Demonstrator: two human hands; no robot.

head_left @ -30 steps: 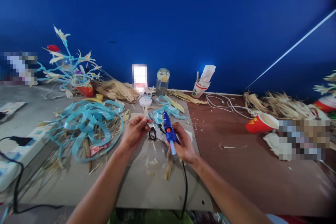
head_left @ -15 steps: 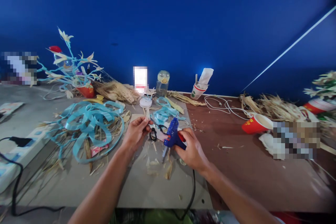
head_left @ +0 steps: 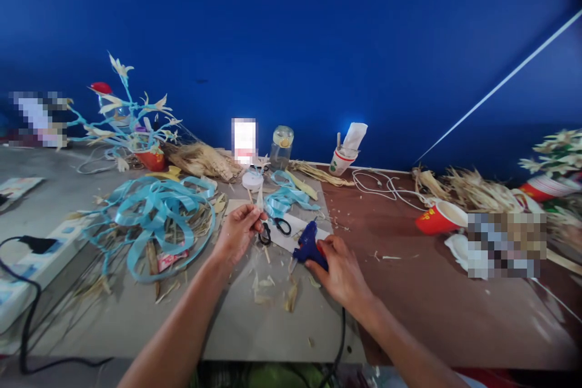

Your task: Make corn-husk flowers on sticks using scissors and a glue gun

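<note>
My right hand (head_left: 339, 270) is wrapped round the handle of a blue hot glue gun (head_left: 308, 246), whose nozzle points up and away from me. A white sheet (head_left: 285, 231) lies under and behind it. Between the thumb and fingers of my left hand (head_left: 240, 231) is a small pale husk piece (head_left: 259, 200), upright with its narrow tip on top. Black-handled scissors (head_left: 282, 227) lie just right of that hand; their blades are mostly hidden. Loose light blue ribbon (head_left: 284, 199) sits behind the scissors, near a round white lid (head_left: 252, 179).
A big tangle of blue ribbon (head_left: 159, 212) and a white power strip (head_left: 50, 260) are at the left. Behind stand a blue-stemmed flower arrangement (head_left: 130, 106), a glass jar (head_left: 282, 148) and a paper cup (head_left: 342, 160). A red cup (head_left: 439, 218) lies tipped over at right.
My right hand has moved the glue gun right and lower, away from my left hand. More of the scissors and the white sheet shows. The left hand still pinches the husk piece.
</note>
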